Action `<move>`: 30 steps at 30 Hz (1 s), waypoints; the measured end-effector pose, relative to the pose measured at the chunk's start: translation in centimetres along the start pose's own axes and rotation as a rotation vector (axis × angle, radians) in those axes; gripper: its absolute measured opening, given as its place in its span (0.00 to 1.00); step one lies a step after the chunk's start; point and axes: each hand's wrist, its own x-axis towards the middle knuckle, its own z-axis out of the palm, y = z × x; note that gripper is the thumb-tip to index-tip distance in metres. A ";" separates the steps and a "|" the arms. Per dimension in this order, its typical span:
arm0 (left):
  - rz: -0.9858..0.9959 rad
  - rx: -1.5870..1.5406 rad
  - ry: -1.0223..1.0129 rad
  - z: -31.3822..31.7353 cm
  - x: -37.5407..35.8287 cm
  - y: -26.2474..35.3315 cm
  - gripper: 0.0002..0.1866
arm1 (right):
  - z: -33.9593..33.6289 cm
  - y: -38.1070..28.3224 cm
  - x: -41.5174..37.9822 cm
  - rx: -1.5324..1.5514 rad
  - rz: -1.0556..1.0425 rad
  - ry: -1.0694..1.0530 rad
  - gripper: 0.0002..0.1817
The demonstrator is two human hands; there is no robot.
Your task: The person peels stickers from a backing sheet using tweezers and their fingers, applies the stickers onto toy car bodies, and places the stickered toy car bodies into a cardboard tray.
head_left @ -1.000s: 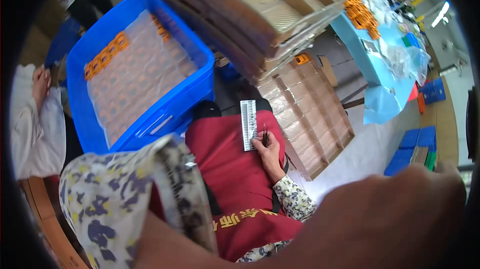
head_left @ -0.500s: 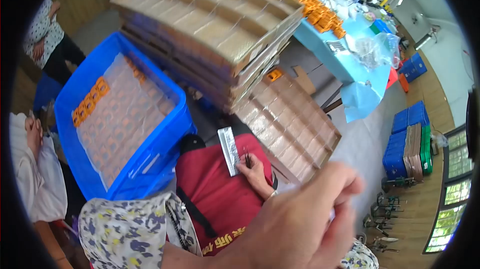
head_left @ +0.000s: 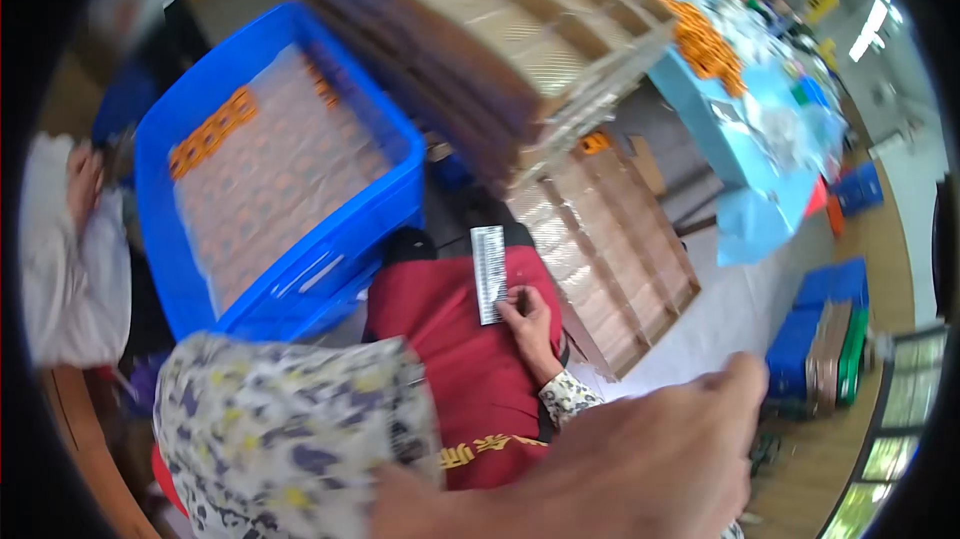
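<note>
My right hand [head_left: 528,324] is closed on the lower end of a narrow white label strip [head_left: 489,274] with dark barcode-like print, held above the red apron [head_left: 460,369] on my lap. My left hand [head_left: 650,449] looms large and blurred close to the camera, its arm reaching across from the left in a floral sleeve [head_left: 290,429]. Its fingers curl down and away at the right; whatever they may pinch is hidden. Left of my lap stands a blue bin [head_left: 325,289] with rows of orange parts [head_left: 212,132] under and beside a translucent sheet [head_left: 270,179].
Stacked cardboard divider trays [head_left: 530,129] rise ahead, and another divided tray [head_left: 610,259] leans at the right. Orange parts [head_left: 705,44] lie along a blue-covered table [head_left: 745,219]. A person's clasped hands [head_left: 84,174] are at far left. Blue crates [head_left: 800,339] stand at right.
The view has shifted, so the bin and trays appear farther right. My left hand has dropped lower in view. A thin dark item by my right fingers no longer shows; the label strip stays held.
</note>
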 end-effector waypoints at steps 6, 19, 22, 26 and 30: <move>-0.132 0.066 -0.201 -0.1 1.7 0.3 0.05 | -1.0 -2.0 -0.3 -0.088 0.016 0.091 0.12; -0.076 0.230 -0.163 -5.2 -0.7 2.2 0.08 | -0.8 -2.0 0.2 0.042 -0.087 0.033 0.15; -0.079 0.206 -0.144 -5.8 -1.1 1.7 0.08 | -0.7 -1.6 0.6 0.081 -0.126 0.007 0.16; -0.116 0.157 -0.177 -6.4 -2.1 -0.4 0.08 | -0.8 -0.7 0.6 0.134 -0.178 -0.031 0.19; -0.217 0.072 -0.176 -6.7 -3.3 -3.3 0.08 | -1.1 0.1 0.5 0.169 -0.218 -0.035 0.13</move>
